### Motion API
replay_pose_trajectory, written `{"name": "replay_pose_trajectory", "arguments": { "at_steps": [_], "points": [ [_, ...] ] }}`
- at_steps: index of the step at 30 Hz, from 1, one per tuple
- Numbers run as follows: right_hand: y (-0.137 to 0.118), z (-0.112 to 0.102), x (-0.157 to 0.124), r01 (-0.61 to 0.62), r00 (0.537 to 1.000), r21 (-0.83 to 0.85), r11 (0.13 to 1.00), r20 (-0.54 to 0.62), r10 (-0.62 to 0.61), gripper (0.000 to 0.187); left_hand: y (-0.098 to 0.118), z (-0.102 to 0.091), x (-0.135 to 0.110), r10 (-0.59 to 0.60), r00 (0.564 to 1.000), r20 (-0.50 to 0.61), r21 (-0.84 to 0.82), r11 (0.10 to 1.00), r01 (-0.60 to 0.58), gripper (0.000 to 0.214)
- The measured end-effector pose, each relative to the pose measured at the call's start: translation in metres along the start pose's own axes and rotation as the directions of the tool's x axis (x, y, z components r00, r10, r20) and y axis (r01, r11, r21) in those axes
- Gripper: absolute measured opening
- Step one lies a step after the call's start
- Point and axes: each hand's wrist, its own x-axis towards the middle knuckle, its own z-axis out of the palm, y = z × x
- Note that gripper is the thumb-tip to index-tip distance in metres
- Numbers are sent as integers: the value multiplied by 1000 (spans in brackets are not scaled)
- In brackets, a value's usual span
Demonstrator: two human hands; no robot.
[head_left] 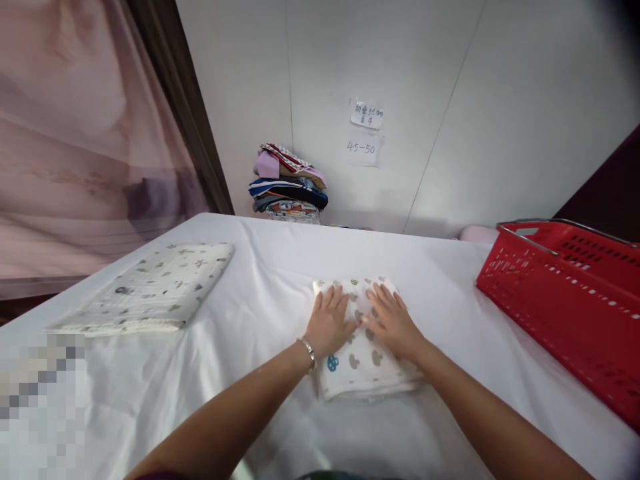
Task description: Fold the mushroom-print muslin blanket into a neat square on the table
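Note:
A white cloth with grey and blue mushroom prints (pixel 364 363) lies folded into a thick rectangle in front of me. On its left half rests my left hand (pixel 330 321), palm down with the fingers stretched out; a silver bracelet circles that wrist. My right hand (pixel 394 321) lies flat on the upper right part of the same cloth, fingers spread. The two thumbs come close together near the middle. Parts of the print are covered by both hands.
Another folded patterned cloth (pixel 155 290) lies at the left on the white-covered table (pixel 260 307). A red plastic basket (pixel 555 300) with metal handles stands at the right. Beyond the far edge is a stack of folded fabrics (pixel 290 190) by a wall with paper labels (pixel 364 148).

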Motion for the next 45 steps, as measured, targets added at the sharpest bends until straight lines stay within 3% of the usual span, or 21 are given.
{"name": "replay_pose_trajectory", "arguments": {
  "at_steps": [3, 6, 9, 13, 17, 19, 22, 27, 32, 38, 45],
  "points": [
    [21, 11, 15, -121, 992, -54, 991, -34, 120, 63, 6, 14, -12, 25, 999, 36, 66, 997, -28, 61],
    [34, 25, 16, -146, 989, -67, 987, -30, 145, 66, 2, 20, -15, 36, 999, 27, 93, 995, -38, 62],
    [35, 29, 13, -145, 989, -76, 986, -31, 143, 66, 2, 15, -12, 20, 997, 69, 94, 995, -26, 62],
    [27, 17, 17, -148, 989, -100, 984, -7, 148, 64, 9, 2, 6, -26, 987, 162, 103, 995, 9, 66],
    [20, 7, 38, -13, 999, -122, 992, -52, 6, 61, 13, 3, 34, 32, 990, 138, 135, 990, -51, 75],
    [19, 10, 48, 71, 997, -107, 992, -16, -74, 58, 10, 10, 44, 15, 976, 218, 128, 991, -44, 79],
    [22, 22, 56, 93, 995, -82, 992, 36, -90, 56, 4, 22, 49, -10, 949, 315, 108, 994, -26, 79],
    [26, 33, 55, 104, 995, -73, 992, 16, -103, 55, 0, 28, 46, 5, 948, 318, 102, 994, -40, 79],
    [26, 23, 59, 108, 992, -53, 993, 70, -105, 57, 1, 28, 47, 0, 946, 325, 115, 993, -40, 82],
    [38, 22, 56, -75, 997, -111, 991, -18, 74, 65, -2, 31, 47, 15, 949, 316, 126, 990, -58, 89],
    [40, 26, 55, -80, 997, -76, 994, -3, 80, 65, 2, 28, 45, 10, 956, 294, 90, 995, -38, 83]
  ]
}}
